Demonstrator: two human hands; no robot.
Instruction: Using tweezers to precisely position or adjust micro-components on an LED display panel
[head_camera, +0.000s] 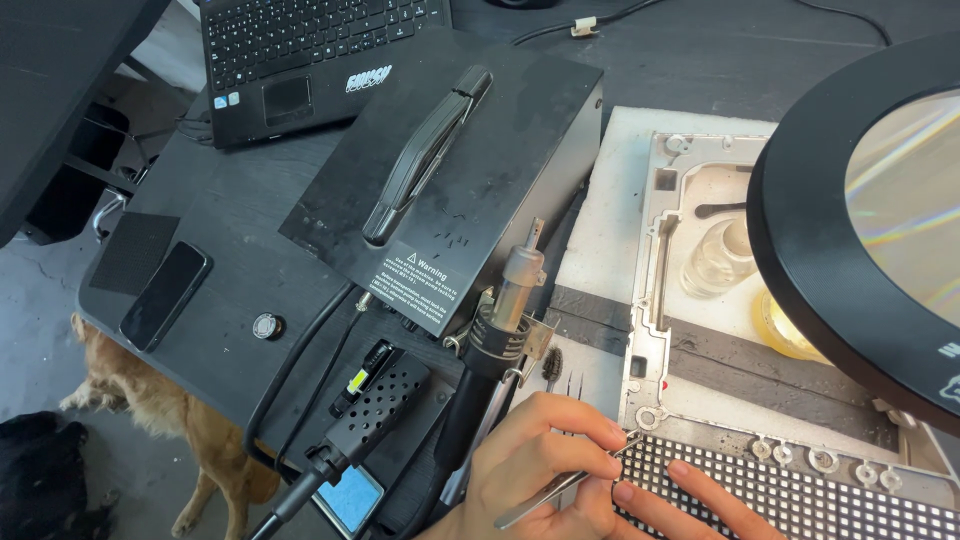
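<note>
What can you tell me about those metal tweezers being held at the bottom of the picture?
The tweezers are slim, silvery metal with two long, narrow arms tapering to a fine point. One hand pinches them between thumb and fingers, like a pen. They lie slanted, blunt end low and left, tip up and right. The tip meets the top left corner of a black panel dotted with rows of small white squares. The other hand's fingers rest flat on that panel nearby.

I see a dark work surface (240, 330) above a grey concrete floor (40, 330); a tan dog (160, 405) lies beside it, lit evenly.
</note>
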